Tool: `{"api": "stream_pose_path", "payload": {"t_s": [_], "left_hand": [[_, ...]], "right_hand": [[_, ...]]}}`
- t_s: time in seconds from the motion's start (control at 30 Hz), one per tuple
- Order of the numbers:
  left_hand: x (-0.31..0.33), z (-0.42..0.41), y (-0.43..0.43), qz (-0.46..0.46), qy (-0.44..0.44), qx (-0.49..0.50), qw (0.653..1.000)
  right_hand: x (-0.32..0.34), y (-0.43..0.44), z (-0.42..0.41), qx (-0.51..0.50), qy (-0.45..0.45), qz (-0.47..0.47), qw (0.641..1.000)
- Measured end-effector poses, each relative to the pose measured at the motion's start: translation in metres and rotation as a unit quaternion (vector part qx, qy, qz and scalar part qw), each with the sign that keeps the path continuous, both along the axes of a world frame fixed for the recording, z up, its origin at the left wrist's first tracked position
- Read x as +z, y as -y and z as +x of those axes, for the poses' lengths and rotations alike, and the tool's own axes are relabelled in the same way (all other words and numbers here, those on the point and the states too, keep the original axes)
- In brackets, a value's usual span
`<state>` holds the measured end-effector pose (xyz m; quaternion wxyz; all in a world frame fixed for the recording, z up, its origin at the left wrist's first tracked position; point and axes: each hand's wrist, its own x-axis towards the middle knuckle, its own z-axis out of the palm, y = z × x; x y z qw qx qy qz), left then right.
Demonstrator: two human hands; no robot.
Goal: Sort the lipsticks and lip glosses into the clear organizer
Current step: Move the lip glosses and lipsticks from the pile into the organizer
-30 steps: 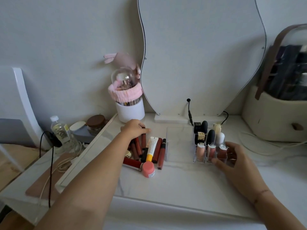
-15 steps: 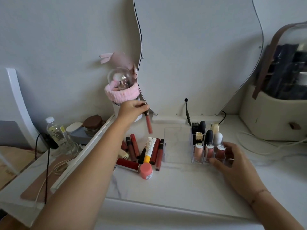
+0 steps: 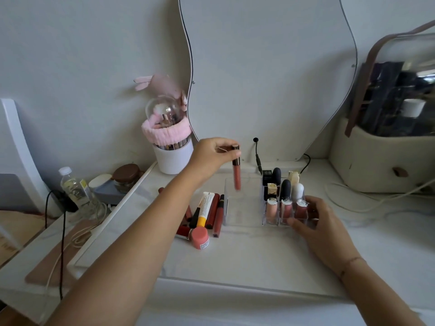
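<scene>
My left hand (image 3: 211,155) pinches the dark cap of a coral lip gloss tube (image 3: 236,176), which hangs upright in the air above the left, bare part of the clear organizer (image 3: 242,208). The organizer's right compartments hold several upright lipsticks and glosses (image 3: 284,198). My right hand (image 3: 322,228) rests against the organizer's front right corner, fingers on its wall. A loose pile of red and brown lip glosses (image 3: 215,214), with a white-and-yellow tube (image 3: 205,208) and a pink-capped tube (image 3: 200,237), lies on the tabletop left of the organizer.
A wavy mirror (image 3: 270,78) stands behind the organizer, with a black cable (image 3: 257,158) at its base. A white brush holder with a pink headband (image 3: 170,147) sits at the back left. A beige bag (image 3: 386,151) is at right. A water bottle (image 3: 75,189) and jar (image 3: 126,177) stand far left.
My left hand picked a coral lip gloss out of the pile, lifted it and carried it rightward until it hangs over the organizer. My right hand stayed at the organizer.
</scene>
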<state>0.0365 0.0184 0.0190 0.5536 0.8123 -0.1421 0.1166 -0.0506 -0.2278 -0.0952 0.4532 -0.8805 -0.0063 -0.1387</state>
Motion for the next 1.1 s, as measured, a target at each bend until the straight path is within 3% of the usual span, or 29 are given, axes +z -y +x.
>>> {"api": "stream_pose_path", "payload": {"t_s": [0.87,1.1], "left_hand": [[-0.029,-0.006,-0.006,0.08,-0.03,0.054,0.995],[-0.028,-0.006,-0.015,0.054,-0.033,0.035,0.997]], "right_hand": [[0.003,-0.001,-0.001,-0.001,0.001,0.0,1.0],[0.003,-0.001,-0.002,0.003,-0.001,0.001,1.0]]}}
